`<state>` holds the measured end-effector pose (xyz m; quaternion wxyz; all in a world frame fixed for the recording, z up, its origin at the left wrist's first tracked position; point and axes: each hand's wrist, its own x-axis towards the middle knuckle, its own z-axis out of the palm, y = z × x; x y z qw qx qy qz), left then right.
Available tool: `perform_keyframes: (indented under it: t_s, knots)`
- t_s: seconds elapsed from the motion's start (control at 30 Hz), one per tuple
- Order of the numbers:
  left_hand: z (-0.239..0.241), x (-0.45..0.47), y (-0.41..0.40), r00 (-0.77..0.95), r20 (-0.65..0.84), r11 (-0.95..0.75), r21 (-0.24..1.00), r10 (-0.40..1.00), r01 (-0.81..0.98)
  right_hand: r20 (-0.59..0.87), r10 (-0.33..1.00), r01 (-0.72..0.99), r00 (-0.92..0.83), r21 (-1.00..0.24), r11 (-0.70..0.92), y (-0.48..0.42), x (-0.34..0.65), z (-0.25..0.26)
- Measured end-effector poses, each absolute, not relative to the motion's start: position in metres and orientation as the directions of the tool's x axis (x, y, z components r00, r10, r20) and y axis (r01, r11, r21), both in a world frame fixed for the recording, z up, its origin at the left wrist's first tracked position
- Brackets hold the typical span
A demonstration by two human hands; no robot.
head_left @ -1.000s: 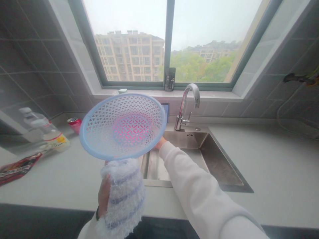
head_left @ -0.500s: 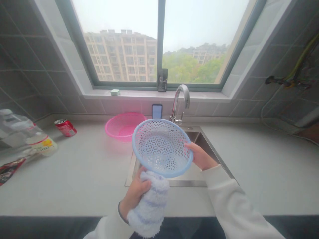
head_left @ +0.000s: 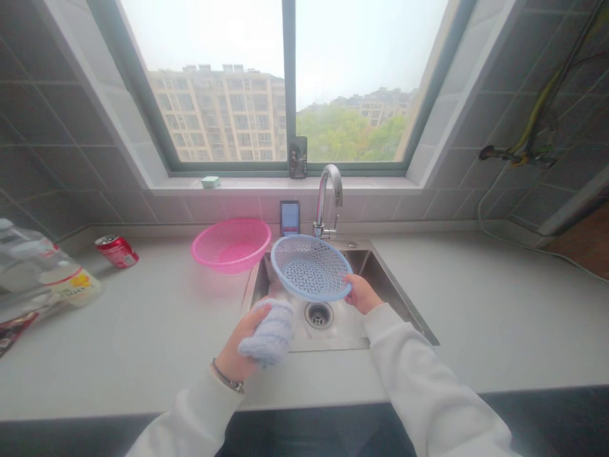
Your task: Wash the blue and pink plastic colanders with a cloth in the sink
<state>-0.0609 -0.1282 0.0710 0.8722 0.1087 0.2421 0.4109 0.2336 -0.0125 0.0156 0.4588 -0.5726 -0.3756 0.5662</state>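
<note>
My right hand (head_left: 362,293) grips the right rim of a light blue perforated plastic basket (head_left: 310,275), holding it above the steel sink (head_left: 380,279). My left hand (head_left: 243,343) is closed round a fluffy white-and-lilac cloth (head_left: 269,330), just below and left of the basket at the sink's front left corner. The cloth hangs apart from the basket. Both arms wear white sleeves.
A pink basket (head_left: 231,244) stands on the counter left of the sink. A phone (head_left: 289,218) leans on the wall beside the tap (head_left: 327,198). A red can (head_left: 117,251), bottles (head_left: 45,276) and a packet lie far left. The drain (head_left: 318,315) shows below.
The blue basket has come down from in front of my face to over the sink, moving right. The cloth hand followed, lowering to the sink edge. The pink basket came into sight.
</note>
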Motion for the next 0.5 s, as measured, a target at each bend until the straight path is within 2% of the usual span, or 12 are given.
perform_keyframes:
  t_s: [0.13, 0.3, 0.43, 0.5]
  knots:
    - [0.086, -0.067, -0.100, 0.531, -0.291, 0.603, 0.296, 0.795, -0.741, -0.341, 0.934, -0.079, 0.112, -0.939, -0.333, -0.010, 0.236, 0.013]
    - [0.088, -0.069, -0.068, 0.582, -0.220, 0.621, 0.202, 0.783, -0.758, -0.322, 0.937, 0.020, 0.134, -0.945, -0.327, -0.012, 0.234, 0.010]
    - [0.067, -0.071, -0.055, 0.687, -0.210, 0.712, 0.072, 0.696, -0.699, -0.299, 0.945, 0.127, 0.130, -0.941, -0.315, -0.016, 0.230, 0.007]
    - [0.055, -0.072, -0.051, 0.729, -0.245, 0.763, 0.077, 0.639, -0.642, -0.288, 0.948, 0.178, 0.135, -0.934, -0.309, -0.017, 0.228, 0.006]
